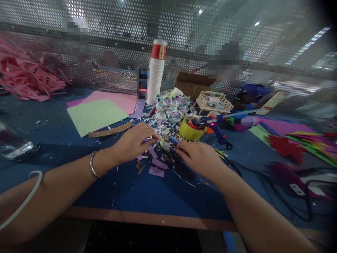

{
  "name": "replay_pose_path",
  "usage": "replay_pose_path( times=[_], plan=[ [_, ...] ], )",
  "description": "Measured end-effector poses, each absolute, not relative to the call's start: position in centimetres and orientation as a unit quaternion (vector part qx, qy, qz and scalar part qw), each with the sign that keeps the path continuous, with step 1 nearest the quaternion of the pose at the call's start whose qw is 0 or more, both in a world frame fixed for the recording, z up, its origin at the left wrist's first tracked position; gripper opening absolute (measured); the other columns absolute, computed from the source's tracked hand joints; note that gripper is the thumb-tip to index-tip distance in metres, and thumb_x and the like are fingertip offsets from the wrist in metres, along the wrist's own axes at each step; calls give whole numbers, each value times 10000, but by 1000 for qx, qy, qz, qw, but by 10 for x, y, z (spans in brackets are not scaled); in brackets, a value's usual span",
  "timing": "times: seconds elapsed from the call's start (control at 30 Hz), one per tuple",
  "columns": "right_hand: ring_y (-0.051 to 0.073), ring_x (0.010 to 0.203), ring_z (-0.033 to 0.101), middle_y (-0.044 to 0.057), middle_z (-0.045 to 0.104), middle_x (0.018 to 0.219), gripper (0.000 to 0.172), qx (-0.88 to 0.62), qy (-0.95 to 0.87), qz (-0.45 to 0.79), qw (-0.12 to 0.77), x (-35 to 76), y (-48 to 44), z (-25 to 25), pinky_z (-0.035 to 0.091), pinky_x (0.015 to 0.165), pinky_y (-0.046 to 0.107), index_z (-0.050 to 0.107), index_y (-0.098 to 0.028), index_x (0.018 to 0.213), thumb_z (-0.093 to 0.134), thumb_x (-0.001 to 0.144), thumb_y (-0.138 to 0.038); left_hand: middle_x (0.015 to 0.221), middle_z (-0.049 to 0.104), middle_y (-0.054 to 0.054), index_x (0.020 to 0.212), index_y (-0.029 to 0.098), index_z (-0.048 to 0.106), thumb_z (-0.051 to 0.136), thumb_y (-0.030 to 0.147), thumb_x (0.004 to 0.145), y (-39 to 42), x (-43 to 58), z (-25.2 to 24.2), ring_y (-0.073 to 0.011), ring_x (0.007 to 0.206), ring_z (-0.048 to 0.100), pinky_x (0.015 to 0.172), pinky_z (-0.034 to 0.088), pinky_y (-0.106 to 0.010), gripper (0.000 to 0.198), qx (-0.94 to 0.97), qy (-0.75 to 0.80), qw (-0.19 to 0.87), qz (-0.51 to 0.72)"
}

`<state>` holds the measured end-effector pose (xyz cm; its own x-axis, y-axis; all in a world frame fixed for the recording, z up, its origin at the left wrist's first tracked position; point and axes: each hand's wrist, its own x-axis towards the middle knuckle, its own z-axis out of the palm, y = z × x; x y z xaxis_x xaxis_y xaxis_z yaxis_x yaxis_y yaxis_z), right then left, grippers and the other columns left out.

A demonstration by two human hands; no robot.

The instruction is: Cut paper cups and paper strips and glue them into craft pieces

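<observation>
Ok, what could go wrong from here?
The glue gun shows a red light, so it may be hot; the right hand works close by and could get burned. The tall cup stack might topple if bumped. With paper scraps strewn around both hands, a small piece could easily get lost.

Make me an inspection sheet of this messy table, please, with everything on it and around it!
Surface: blue tabletop, strewn with paper scraps.
Job's things: slim blue item, too blurred to name; heap of decorated pieces; glue gun, red light lit, beside yellow tape roll.
Clutter: pink strips heaped left; coloured sheets; cup stack.
Grips: left grip pinched over the paper scraps, any hold unclear; right grip closed on the slim blue item.
Cables: black cable curving across the right side.
Surroundings: perforated screen behind the blue tabletop.
</observation>
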<state>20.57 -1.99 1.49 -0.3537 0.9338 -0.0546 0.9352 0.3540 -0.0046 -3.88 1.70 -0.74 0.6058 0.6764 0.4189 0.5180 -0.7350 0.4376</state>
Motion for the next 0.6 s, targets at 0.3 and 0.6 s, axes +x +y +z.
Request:
replay_pose_path(
  times=[0.3,0.6],
  plan=[
    [222,885,664,83,720,990,254,577,816,-33,-20,215,-6,3,419,704,309,716,-191,1024,481,996,-285,925,661,-53,871,214,703,606,297,938,1,-37,-3,-208,940,581,822,455,-321,144,938,264,153,164],
    [225,929,679,90,744,1037,237,541,837,-69,-49,214,-4,1,463,774,323,719,-177,1048,507,983,-262,1019,640,-62,994,227,721,651,260,894,-2,-41,-3,-217,988,594,831,458,-320,127,937,245,233,94]
  ],
)
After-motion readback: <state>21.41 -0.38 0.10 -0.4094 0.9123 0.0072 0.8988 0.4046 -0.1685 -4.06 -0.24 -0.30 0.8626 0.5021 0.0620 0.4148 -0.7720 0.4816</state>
